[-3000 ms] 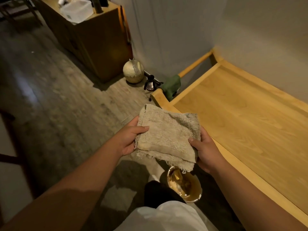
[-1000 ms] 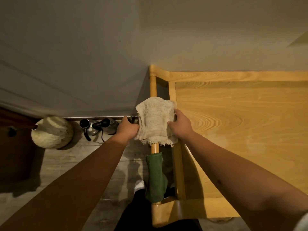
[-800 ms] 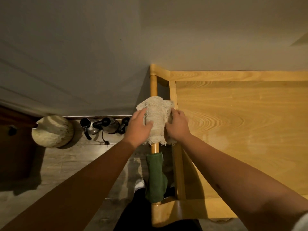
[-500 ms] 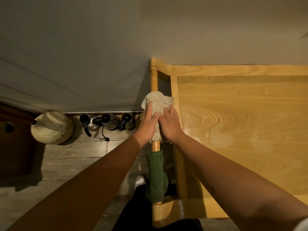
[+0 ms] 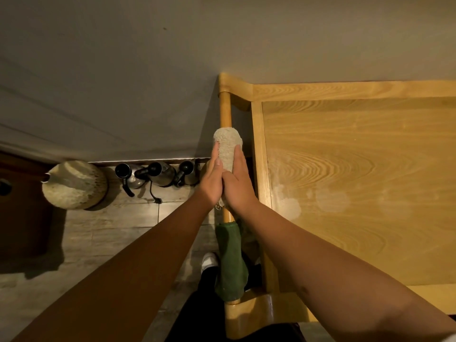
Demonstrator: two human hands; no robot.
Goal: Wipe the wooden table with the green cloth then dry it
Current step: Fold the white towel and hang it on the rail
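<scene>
Down on the floor at far left, a round pale vase (image 5: 74, 185) sits against a dark wooden cabinet (image 5: 22, 206), which is cut off by the frame edge. Next along the wall stand three dark metal kettles (image 5: 158, 174) in a row, a cord trailing from them; the rightmost is half hidden behind the left hand (image 5: 211, 180). Both hands meet at the rail (image 5: 225, 112) beside the desk (image 5: 357, 188): left hand and right hand (image 5: 238, 183) lie flat, fingers straight, pressing a beige towel (image 5: 227, 146) draped over that rail, one palm on each side. Just below, nearer the person, the green cloth (image 5: 230, 260) hangs over the same rail, apart from the towel. A white shoe (image 5: 209, 260) peeks out beside it. Over to the right, the desk top shows pale, cloudy patches (image 5: 288, 206) near its left edge.
</scene>
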